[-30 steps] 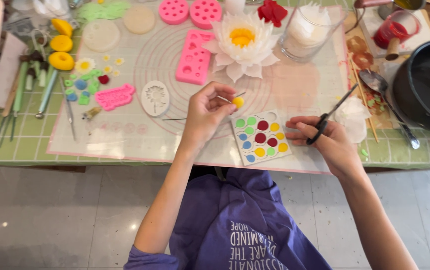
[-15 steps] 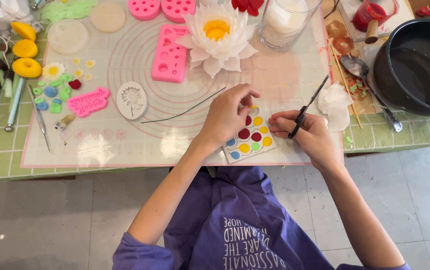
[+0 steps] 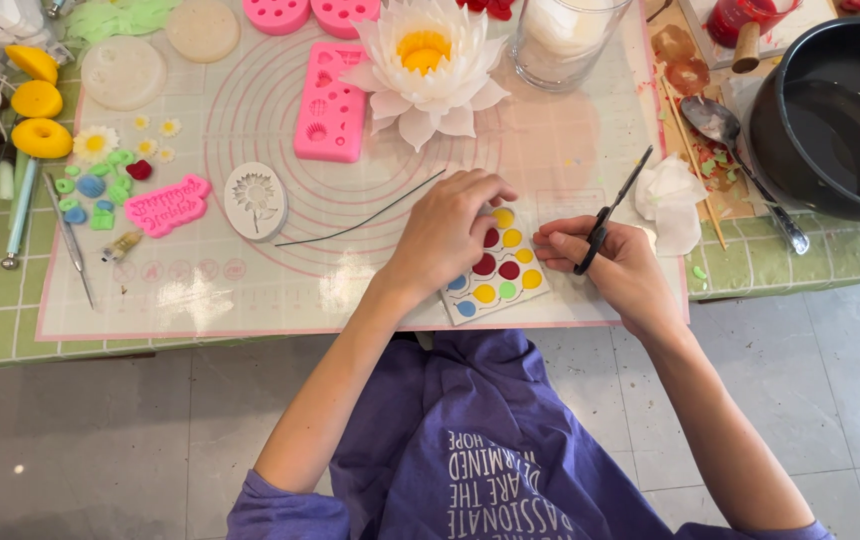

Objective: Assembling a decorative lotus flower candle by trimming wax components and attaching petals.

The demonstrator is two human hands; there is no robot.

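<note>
My left hand (image 3: 447, 232) rests fingers-down on a small white palette (image 3: 506, 283) of coloured dots near the mat's front edge. It pinches one end of a thin dark wire (image 3: 355, 225), which runs out to the left over the pink-ringed silicone mat (image 3: 190, 290). Just right of the palette, my right hand (image 3: 622, 268) grips black scissors (image 3: 612, 208). Their closed blades point up and to the right. The two hands almost touch above the palette.
A white lotus flower with a yellow centre (image 3: 420, 62) stands behind the hands. Pink moulds (image 3: 330, 115), a round grey mould (image 3: 255, 200), small coloured shapes (image 3: 90, 185) and tools lie left. A glass jar (image 3: 563, 35), crumpled tissue (image 3: 670, 200), spoon (image 3: 725, 130) and black pot (image 3: 835, 110) sit right.
My left hand has dropped from a raised pinch with a yellow bead on the wire down onto the palette. My right hand with the scissors has drawn closer to it.
</note>
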